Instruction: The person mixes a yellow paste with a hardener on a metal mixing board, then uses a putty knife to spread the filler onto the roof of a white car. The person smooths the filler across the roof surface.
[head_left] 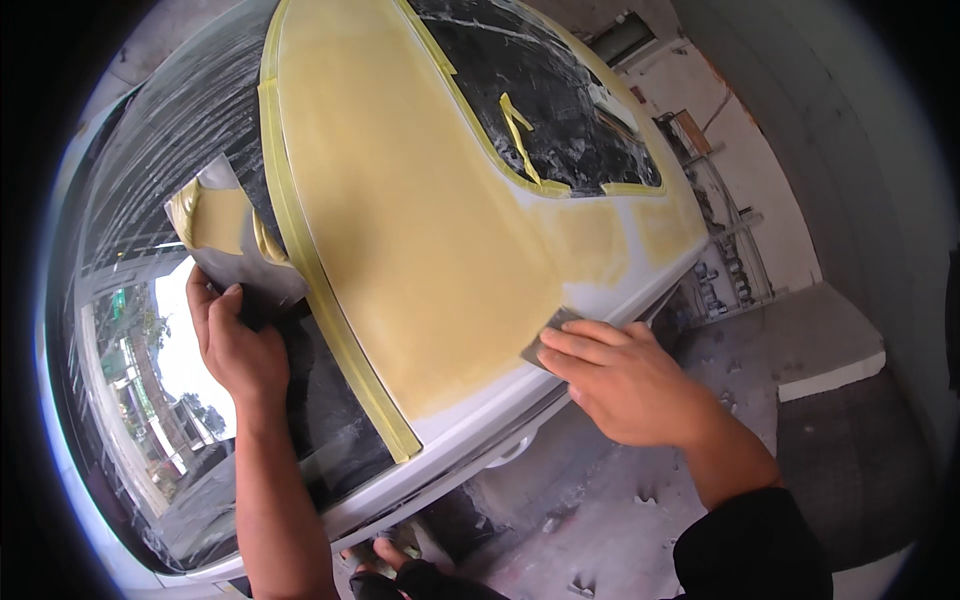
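A broad white car body panel (420, 240) spreads across the middle, mostly coated in smooth yellow filler. My left hand (243, 345) grips the near end of a grey metal plate (262, 282), raised over the dark glass. Yellow filler paste (218, 222) lies on that plate, with thicker ridges along two sides. In my right hand (630, 380) is a flat grey spreader (543, 345), pinched under the fingers. Its blade meets the panel near the right-hand border of the coated area, where white paint shows. The thumb of this hand is partly hidden.
Yellow masking tape (330, 310) edges the panel beside the large reflective glass (200, 350) at left. A dusty dark window (560, 110) at upper right carries a loose tape strip (518, 140). Grey floor (600, 520), metal racking (735, 230) and a pale slab (830, 340) lie to the right.
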